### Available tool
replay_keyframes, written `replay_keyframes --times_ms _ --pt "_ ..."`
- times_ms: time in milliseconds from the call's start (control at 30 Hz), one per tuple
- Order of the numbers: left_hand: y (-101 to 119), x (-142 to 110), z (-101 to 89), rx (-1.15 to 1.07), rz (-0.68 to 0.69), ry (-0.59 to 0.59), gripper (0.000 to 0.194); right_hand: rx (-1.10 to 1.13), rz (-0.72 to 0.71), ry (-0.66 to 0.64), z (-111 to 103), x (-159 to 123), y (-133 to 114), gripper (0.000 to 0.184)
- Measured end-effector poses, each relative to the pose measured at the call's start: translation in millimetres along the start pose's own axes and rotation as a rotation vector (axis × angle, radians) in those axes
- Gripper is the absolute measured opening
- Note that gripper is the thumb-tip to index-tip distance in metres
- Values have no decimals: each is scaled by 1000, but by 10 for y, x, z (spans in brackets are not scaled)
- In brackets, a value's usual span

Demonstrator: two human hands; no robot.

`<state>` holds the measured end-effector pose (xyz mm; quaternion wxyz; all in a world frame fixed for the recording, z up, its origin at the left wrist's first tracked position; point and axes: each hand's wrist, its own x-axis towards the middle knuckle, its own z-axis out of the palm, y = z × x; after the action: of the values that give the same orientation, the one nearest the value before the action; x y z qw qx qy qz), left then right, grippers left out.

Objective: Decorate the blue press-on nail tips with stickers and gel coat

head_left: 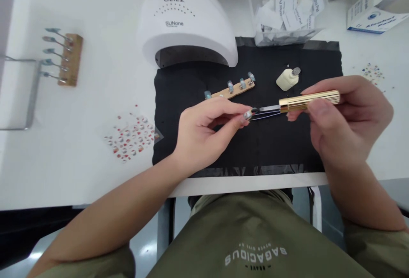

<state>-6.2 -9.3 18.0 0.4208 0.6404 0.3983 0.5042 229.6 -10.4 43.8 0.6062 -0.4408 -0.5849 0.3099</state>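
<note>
My left hand (204, 129) pinches a small pale-blue nail tip (247, 115) between thumb and forefinger over the black mat (179, 141). My right hand (345, 116) grips a gold-capped brush (308, 101), its dark brush end touching the nail tip. Just behind lies a wooden strip (234, 89) carrying several blue nail tips. A small cream bottle (287, 78) lies on the mat to the right of the strip.
A white nail lamp (185, 22) stands behind the mat. At far left another wooden holder (70, 58) with nail tips. Sticker sheets (132, 137) lie left of the mat. A clear box of alcohol pads (287, 10) and a white carton (377, 7) sit at the back right.
</note>
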Motion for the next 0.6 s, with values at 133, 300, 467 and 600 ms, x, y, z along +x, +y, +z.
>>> replay_keyframes --times_ms 133,300,467,600 --pt "4 -3 4 7 -24 -6 10 -25 -56 86 -22 47 34 6" --pt "6 -10 17 -5 -15 -18 9 -100 -192 154 -210 219 175 16" --pt "7 -13 21 1 23 -21 15 -439 -290 123 -457 323 363 25" --pt "22 -12 12 10 39 -51 17 -542 -307 147 -525 348 421 24"
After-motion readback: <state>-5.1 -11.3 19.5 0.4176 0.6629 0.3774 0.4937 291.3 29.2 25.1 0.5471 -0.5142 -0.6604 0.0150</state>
